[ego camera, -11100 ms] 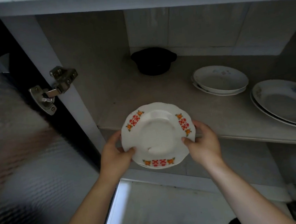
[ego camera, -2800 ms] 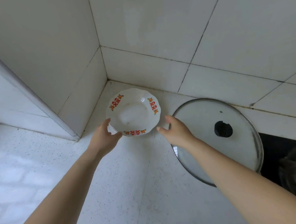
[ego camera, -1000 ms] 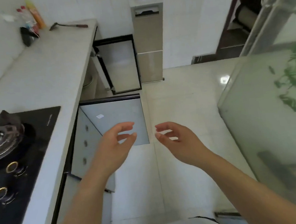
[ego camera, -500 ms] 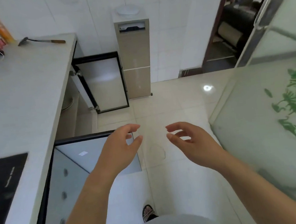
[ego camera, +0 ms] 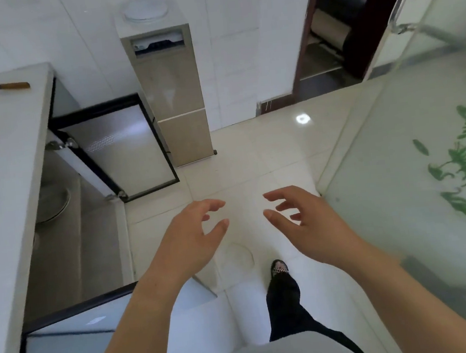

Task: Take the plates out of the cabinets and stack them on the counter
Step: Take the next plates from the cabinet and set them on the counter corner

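White-tiled kitchen; no legible writing; empty hands (ego camera: 192, 237) apart.

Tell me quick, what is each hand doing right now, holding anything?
Left hand: open, fingers loosely curled, holding nothing.
Right hand: open, fingers loosely curled, holding nothing.
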The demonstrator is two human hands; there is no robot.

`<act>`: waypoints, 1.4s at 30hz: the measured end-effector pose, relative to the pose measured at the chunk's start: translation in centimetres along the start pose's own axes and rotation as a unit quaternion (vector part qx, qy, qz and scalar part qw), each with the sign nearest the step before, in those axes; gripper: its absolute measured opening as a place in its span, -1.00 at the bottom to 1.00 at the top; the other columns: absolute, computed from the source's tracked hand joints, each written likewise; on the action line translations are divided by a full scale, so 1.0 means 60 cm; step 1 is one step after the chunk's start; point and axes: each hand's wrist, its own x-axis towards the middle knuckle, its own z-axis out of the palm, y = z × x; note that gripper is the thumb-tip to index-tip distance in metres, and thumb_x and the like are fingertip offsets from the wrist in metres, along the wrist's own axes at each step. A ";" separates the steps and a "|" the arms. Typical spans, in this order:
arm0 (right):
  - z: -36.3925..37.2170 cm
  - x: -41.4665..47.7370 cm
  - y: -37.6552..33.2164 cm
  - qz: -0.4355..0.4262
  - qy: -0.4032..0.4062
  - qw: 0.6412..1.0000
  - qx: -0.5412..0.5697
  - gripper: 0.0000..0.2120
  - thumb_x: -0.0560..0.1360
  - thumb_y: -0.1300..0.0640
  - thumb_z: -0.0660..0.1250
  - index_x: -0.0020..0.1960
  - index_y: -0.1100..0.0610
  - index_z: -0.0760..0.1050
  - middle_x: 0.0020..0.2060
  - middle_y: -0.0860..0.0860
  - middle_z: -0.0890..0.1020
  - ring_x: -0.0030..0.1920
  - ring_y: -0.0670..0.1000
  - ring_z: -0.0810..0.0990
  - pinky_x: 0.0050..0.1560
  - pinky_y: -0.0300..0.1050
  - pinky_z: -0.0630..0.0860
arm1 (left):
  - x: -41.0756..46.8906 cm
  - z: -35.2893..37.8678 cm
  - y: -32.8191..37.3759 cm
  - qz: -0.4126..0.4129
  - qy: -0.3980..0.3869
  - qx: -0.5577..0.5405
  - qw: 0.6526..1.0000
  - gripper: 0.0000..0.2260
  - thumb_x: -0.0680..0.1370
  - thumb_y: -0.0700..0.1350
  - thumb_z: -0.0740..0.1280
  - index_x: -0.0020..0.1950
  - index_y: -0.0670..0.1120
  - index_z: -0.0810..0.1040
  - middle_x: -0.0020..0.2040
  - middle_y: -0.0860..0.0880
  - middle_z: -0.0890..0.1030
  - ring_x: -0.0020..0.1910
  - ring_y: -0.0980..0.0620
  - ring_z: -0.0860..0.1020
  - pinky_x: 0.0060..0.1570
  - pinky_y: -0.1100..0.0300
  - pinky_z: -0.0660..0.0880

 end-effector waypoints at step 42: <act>0.227 1.009 -0.294 -0.301 -0.328 0.891 -0.089 -0.67 0.51 -0.11 0.22 0.26 -0.16 0.37 0.09 -0.26 0.43 0.07 -0.25 0.44 0.11 -0.26 0.43 | 0.639 -0.424 -0.288 -0.276 0.283 -0.039 0.918 -0.70 0.54 0.00 0.28 0.27 0.10 0.44 0.21 0.18 0.48 0.12 0.23 0.44 0.02 0.38 0.29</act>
